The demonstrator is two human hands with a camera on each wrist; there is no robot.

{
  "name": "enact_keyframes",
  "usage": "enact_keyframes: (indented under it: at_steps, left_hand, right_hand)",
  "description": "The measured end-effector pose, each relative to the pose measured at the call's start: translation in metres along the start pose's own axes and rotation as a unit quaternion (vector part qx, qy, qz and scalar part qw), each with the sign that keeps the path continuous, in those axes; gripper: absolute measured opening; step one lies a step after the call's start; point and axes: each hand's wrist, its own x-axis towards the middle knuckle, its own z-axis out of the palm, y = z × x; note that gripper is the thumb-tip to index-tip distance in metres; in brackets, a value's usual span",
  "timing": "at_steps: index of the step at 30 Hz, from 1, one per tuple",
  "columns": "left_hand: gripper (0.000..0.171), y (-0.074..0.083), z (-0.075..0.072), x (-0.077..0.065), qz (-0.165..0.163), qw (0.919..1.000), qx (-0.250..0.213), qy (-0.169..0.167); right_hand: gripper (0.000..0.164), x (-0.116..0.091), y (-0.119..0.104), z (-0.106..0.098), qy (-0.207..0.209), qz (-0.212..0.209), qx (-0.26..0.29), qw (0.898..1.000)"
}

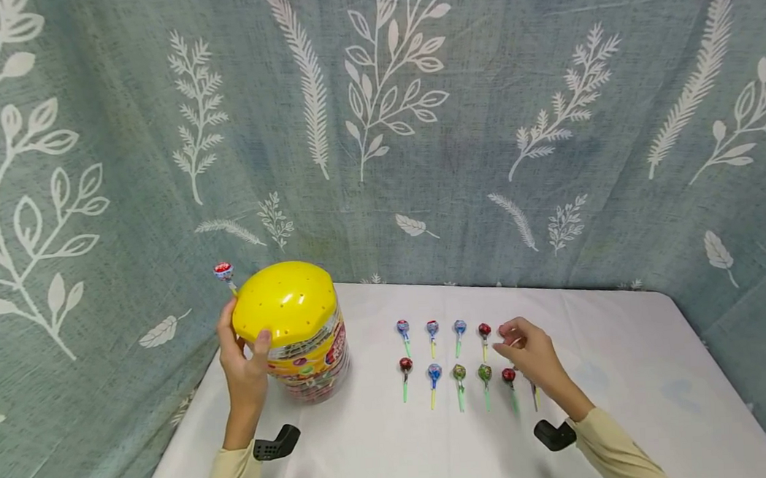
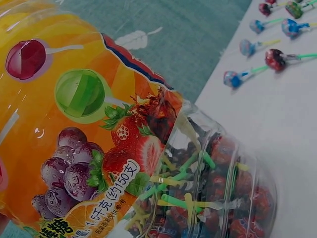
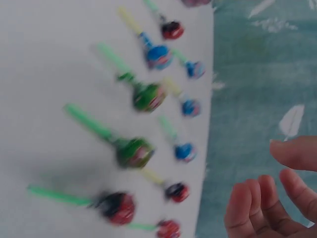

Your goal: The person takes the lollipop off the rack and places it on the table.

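Observation:
My left hand [image 1: 244, 368] grips a large clear candy jar [image 1: 312, 364] by its yellow lid [image 1: 288, 296], thumb on the near side and fingers at the left edge. A red-and-blue wrapped lollipop [image 1: 223, 271] sticks up by those fingers, its stick's lower end hidden. Close up in the left wrist view, the jar's fruit label [image 2: 74, 168] shows, with wrapped lollipops [image 2: 223, 193] inside. My right hand [image 1: 536, 354] is over the right end of two rows of lollipops, fingers loosely bent; the right wrist view shows no item between its fingers [image 3: 240, 208].
On the white table [image 1: 383, 451], the rows hold blue lollipops [image 1: 435, 373], green ones [image 1: 459, 373] and dark red ones [image 1: 406, 365], sticks toward me. A teal leaf-patterned curtain [image 1: 461, 227] hangs along the back and sides of the table.

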Motion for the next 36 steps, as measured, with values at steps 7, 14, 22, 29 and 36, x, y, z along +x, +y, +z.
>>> enact_keyframes:
  at_steps: [7, 14, 22, 29, 36]
  left_hand:
    - [0.067, 0.015, 0.001, 0.0, 0.004, 1.0, -0.006, -0.001]
    - [0.067, 0.034, 0.003, 0.0, 0.005, 1.0, -0.005, -0.006]
    - [0.066, 0.032, 0.003, -0.001, 0.006, 1.0, -0.007, -0.002]
    - [0.067, 0.032, 0.003, -0.001, 0.007, 1.0, -0.006, -0.002]
    - [0.066, 0.03, 0.006, -0.002, 0.004, 0.9999, -0.012, 0.01]
  right_hand:
    - [0.02, 0.009, -0.042, 0.01, -0.033, -0.054, 0.043, 0.997]
    - [0.019, 0.018, -0.077, 0.017, -0.05, -0.095, 0.084, 0.991]
    - [0.017, 0.024, -0.112, 0.027, -0.076, -0.126, 0.112, 0.983]
    - [0.016, 0.028, -0.144, 0.035, -0.09, -0.166, 0.126, 0.974]
    - [0.016, 0.034, -0.177, 0.047, -0.098, -0.206, 0.126, 0.966]
